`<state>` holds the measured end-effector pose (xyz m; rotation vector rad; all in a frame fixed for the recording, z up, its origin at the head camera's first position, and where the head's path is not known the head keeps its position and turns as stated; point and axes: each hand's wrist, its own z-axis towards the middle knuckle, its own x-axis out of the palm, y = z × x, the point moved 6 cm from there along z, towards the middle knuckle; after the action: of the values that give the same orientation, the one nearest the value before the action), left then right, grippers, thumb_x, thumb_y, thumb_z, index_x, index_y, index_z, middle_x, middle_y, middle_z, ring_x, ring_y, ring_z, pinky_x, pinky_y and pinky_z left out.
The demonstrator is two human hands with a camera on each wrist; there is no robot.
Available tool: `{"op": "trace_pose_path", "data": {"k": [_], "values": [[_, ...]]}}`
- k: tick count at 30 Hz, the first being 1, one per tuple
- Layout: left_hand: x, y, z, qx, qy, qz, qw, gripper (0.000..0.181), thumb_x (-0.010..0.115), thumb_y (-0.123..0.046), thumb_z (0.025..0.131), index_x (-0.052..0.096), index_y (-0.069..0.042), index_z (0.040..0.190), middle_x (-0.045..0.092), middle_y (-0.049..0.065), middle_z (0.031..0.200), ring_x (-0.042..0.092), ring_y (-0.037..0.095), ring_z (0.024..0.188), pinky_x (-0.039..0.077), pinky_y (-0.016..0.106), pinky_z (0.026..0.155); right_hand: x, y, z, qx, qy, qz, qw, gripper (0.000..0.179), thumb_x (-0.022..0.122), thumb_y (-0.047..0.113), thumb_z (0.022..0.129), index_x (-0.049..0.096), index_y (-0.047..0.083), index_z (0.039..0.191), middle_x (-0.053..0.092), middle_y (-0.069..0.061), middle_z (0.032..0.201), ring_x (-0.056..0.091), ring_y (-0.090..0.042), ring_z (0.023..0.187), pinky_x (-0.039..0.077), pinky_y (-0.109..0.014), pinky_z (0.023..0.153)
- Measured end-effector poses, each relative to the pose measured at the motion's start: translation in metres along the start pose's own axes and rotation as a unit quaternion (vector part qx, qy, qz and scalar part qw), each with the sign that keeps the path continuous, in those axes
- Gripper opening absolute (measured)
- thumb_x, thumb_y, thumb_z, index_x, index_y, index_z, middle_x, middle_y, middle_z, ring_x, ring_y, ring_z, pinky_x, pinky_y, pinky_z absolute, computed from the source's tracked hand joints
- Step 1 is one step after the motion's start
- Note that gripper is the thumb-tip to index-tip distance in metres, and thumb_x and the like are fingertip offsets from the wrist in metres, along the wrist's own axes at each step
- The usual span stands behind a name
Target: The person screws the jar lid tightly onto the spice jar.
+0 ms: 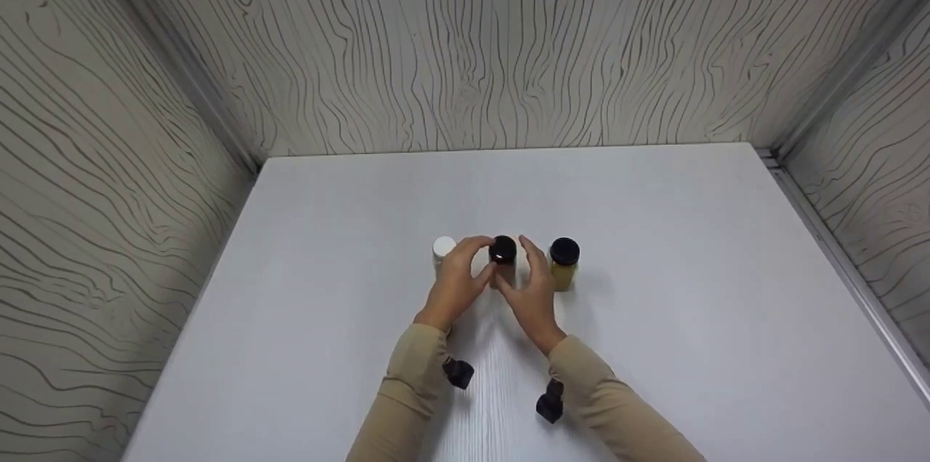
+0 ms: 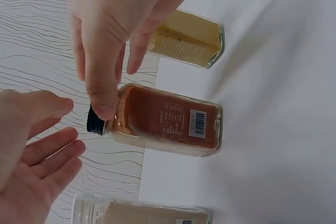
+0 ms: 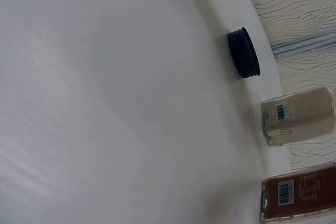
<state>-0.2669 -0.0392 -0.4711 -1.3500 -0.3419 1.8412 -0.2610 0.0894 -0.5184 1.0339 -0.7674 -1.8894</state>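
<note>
A square glass bottle of reddish-brown powder (image 2: pixel 168 116) stands upright between the two hands, its black cap (image 1: pixel 503 250) on top. Beside the cap's left side, my left hand (image 1: pixel 454 284) curves with its fingers apart; in the left wrist view they do not close round it. My right hand (image 1: pixel 534 295) is at the other side. Its thumb (image 2: pixel 105 108) overlaps the bottle's neck in the left wrist view, while its other fingers are spread away. Left of these is a bottle of beige powder (image 3: pixel 299 116), white on top, with a threaded glass neck.
A black-capped bottle of yellow powder (image 1: pixel 563 277) stands right of the right hand. A loose black cap (image 3: pixel 243 53) is on the white table (image 1: pixel 290 288), left of the beige bottle in the right wrist view. Wood-patterned walls (image 1: pixel 465 48) surround the table.
</note>
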Motion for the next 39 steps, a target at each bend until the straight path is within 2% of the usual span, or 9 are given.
{"op": "trace_pose_path", "data": {"k": [2, 5, 9, 17, 24, 31, 39], "values": [[-0.001, 0.0, -0.004, 0.001, -0.003, -0.001, 1.0, 0.032, 0.067, -0.004, 0.088, 0.061, 0.002, 0.118, 0.066, 0.016, 0.119, 0.063, 0.028, 0.116, 0.053, 0.038, 0.101, -0.002, 0.003, -0.002, -0.021, -0.021, -0.012, 0.9995, 0.065, 0.079, 0.007, 0.077, 0.049, -0.007, 0.133, 0.056, -0.023, 0.132, 0.053, -0.036, 0.124, 0.047, -0.045, 0.105], [-0.003, 0.001, -0.01, 0.0, -0.006, -0.003, 1.0, 0.032, 0.067, -0.004, 0.087, 0.062, 0.001, 0.118, 0.067, 0.015, 0.119, 0.063, 0.028, 0.115, 0.053, 0.038, 0.101, -0.004, 0.007, -0.005, -0.055, -0.049, -0.019, 0.9971, 0.061, 0.078, 0.004, 0.076, 0.051, -0.007, 0.129, 0.058, -0.023, 0.128, 0.055, -0.035, 0.118, 0.049, -0.027, 0.105], [-0.004, 0.003, -0.016, -0.001, -0.01, -0.001, 1.0, 0.031, 0.067, -0.004, 0.087, 0.063, 0.001, 0.117, 0.068, 0.015, 0.117, 0.064, 0.028, 0.114, 0.053, 0.038, 0.1, -0.005, 0.009, -0.006, -0.089, -0.069, -0.017, 0.9935, 0.055, 0.077, -0.001, 0.075, 0.053, -0.008, 0.125, 0.059, -0.023, 0.123, 0.057, -0.033, 0.113, 0.042, -0.007, 0.103], [-0.006, 0.01, -0.028, -0.012, -0.012, -0.012, 0.9998, 0.027, 0.067, -0.004, 0.088, 0.064, 0.001, 0.115, 0.069, 0.015, 0.115, 0.065, 0.028, 0.112, 0.054, 0.039, 0.098, -0.006, 0.017, -0.007, -0.129, -0.09, -0.005, 0.9876, 0.047, 0.077, -0.007, 0.073, 0.06, -0.005, 0.117, 0.065, -0.019, 0.112, 0.061, -0.023, 0.105, 0.042, -0.004, 0.098], [-0.007, 0.02, -0.042, -0.046, -0.003, -0.018, 0.9988, 0.026, 0.066, -0.005, 0.089, 0.064, -0.001, 0.115, 0.07, 0.015, 0.114, 0.067, 0.027, 0.108, 0.056, 0.038, 0.095, -0.002, 0.027, -0.01, -0.166, -0.097, 0.02, 0.9812, 0.045, 0.075, -0.012, 0.071, 0.062, -0.004, 0.113, 0.066, -0.018, 0.105, 0.062, -0.023, 0.098, 0.042, -0.001, 0.096], [-0.003, 0.03, -0.056, -0.038, -0.005, -0.004, 0.9993, 0.024, 0.066, -0.004, 0.088, 0.066, 0.001, 0.111, 0.071, 0.015, 0.109, 0.068, 0.027, 0.101, 0.057, 0.04, 0.09, 0.01, 0.036, -0.014, -0.19, -0.088, 0.026, 0.9774, 0.043, 0.075, -0.012, 0.07, 0.063, -0.003, 0.11, 0.066, -0.02, 0.103, 0.064, -0.019, 0.1, 0.041, -0.002, 0.101], [-0.001, 0.044, -0.066, -0.092, 0.02, -0.052, 0.9942, 0.026, 0.063, -0.005, 0.09, 0.063, 0.0, 0.116, 0.069, 0.019, 0.114, 0.066, 0.032, 0.107, 0.062, 0.039, 0.076, 0.022, 0.042, -0.017, -0.185, -0.068, 0.029, 0.98, 0.042, 0.075, -0.01, 0.072, 0.063, -0.004, 0.111, 0.065, -0.023, 0.104, 0.064, -0.019, 0.104, 0.039, -0.002, 0.103]]}}
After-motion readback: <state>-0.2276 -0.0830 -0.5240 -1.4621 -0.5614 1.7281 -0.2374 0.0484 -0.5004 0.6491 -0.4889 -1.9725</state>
